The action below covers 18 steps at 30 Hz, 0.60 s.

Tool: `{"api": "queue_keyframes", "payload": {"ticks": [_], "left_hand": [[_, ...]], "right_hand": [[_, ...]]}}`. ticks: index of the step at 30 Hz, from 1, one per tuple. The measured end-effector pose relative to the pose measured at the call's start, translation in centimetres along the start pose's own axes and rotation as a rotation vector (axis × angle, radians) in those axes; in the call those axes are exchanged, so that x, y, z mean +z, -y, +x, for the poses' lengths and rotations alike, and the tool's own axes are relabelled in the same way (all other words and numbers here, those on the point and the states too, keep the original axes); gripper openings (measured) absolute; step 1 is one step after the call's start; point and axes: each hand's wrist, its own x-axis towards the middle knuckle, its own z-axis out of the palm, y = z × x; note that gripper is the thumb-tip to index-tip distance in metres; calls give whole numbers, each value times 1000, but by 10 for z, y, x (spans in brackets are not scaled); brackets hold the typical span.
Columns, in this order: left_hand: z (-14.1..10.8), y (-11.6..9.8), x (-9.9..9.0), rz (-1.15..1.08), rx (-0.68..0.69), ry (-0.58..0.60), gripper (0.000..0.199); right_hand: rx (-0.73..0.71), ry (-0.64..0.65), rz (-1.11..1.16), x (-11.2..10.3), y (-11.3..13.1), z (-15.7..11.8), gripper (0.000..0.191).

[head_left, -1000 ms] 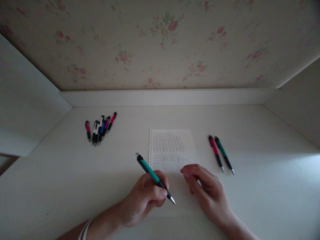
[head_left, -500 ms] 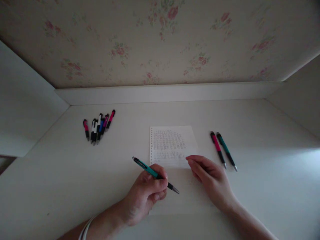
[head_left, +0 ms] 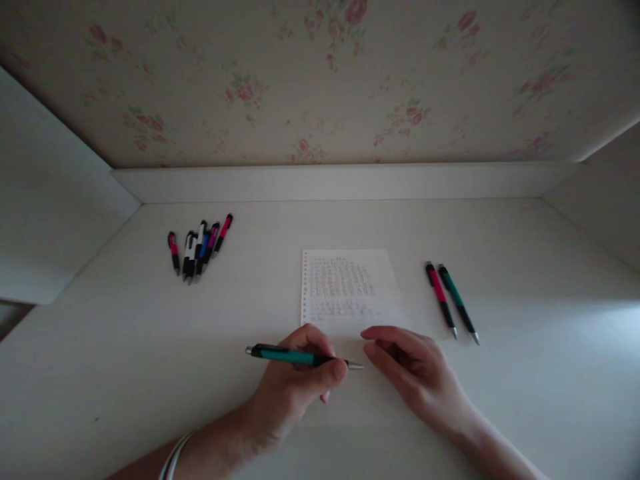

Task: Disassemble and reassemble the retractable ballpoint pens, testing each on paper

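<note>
My left hand (head_left: 295, 380) pinches a teal and black ballpoint pen (head_left: 290, 356) between thumb and fingers. The pen lies nearly level, its silver tip pointing right toward my other hand. Just to the right, my right hand (head_left: 413, 370) holds nothing, with a gap between its thumb and index finger. Beneath both hands is a sheet of paper (head_left: 350, 273) with punched holes down its left edge and handwritten lines on its upper part. My hands cover some of its lower half.
A pink pen (head_left: 441, 299) and a teal pen (head_left: 459, 303) lie side by side to the right of the paper. Several pens (head_left: 200, 250) in pink, white, blue and purple are bunched at the far left of the white desk (head_left: 150, 373). A floral-papered wall (head_left: 300, 87) rises behind.
The pen in my left hand has turned from slanting down to almost level. My right hand has moved slightly left and nearer to me, its thumb and index finger parting.
</note>
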Motion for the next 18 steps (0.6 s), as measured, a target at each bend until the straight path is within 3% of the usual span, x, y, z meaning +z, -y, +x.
{"api": "queue_keyframes", "payload": {"ticks": [4,7,11,18], "left_hand": [[1,-3,4,81,-18,23,41],[2,-7,8,77,-31,44,41],[3,-7,8,116,-39,71,43],[0,-5,6,237,-19,122,44]], "right_hand": [[4,205,157,-2,8,-6,37],[26,288,123,0,13,-10,38],[8,307,12,5,15,-9,44],[10,302,24,3,13,-9,50]]}}
